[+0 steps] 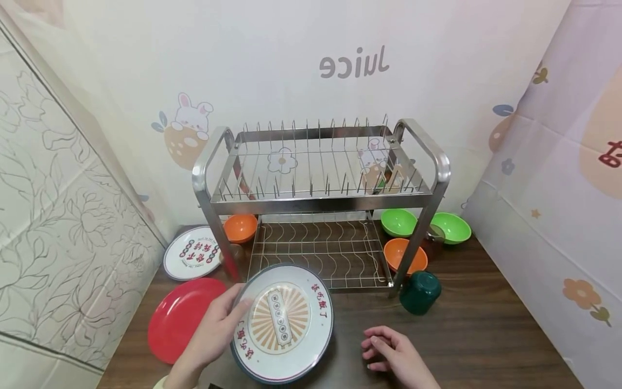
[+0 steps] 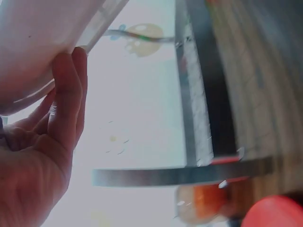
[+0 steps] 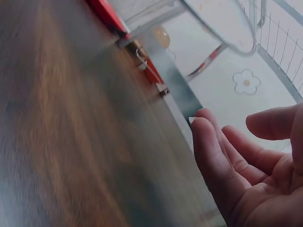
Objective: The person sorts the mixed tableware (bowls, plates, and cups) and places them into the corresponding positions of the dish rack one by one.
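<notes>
A white round plate (image 1: 313,324) with a dark rim, an orange sunburst and red characters is lifted in front of the dish rack. My left hand (image 1: 216,329) grips it by its left edge, thumb on the upper face. In the left wrist view the fingers (image 2: 68,99) press against the plate's pale underside (image 2: 33,42). My right hand (image 1: 396,354) is over the table to the right of the plate, holding nothing, with its fingers loosely bent. The metal two-tier dish rack (image 1: 320,205) stands behind both hands, and its slotted upper tier holds no plates.
Left of the rack are a red plate (image 1: 177,319), a white oval plate (image 1: 191,254) and an orange bowl (image 1: 240,229). On the right side are green bowls (image 1: 398,222), another orange bowl (image 1: 405,256) and an upturned dark green cup (image 1: 420,293). Printed cloth covers the walls.
</notes>
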`<state>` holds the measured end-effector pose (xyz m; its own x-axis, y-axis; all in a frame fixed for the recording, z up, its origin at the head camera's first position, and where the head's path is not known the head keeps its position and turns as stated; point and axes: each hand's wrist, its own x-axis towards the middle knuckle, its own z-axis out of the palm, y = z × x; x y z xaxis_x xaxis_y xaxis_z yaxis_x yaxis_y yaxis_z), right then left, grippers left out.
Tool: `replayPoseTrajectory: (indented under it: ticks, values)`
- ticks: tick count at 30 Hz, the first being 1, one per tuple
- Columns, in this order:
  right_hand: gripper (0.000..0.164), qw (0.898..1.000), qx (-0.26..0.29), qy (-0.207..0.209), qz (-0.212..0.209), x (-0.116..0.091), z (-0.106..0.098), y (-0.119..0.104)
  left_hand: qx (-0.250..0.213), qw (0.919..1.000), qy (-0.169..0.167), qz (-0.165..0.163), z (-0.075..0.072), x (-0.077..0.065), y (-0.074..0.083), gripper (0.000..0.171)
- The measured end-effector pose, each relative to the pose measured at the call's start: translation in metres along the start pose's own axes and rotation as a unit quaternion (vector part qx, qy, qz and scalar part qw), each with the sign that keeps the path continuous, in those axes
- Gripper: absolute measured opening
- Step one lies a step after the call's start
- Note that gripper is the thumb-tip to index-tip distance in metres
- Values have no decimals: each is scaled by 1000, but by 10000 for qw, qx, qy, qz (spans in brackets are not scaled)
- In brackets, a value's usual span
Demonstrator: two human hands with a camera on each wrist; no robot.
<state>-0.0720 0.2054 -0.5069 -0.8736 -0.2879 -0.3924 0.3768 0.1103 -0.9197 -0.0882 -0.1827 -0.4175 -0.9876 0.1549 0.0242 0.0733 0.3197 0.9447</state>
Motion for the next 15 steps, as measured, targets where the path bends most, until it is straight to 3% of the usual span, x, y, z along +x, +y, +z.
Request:
replayPoseTrajectory:
  ticks: [8,15]
  values:
    - [37,10000,29,32,-19,2,-11,14,177,9922,384,1171,-25,-3,23,27]
    - [35,9999,106,-2,25,5,-13,23,-259,9718,317,2323,-44,-5,38,29]
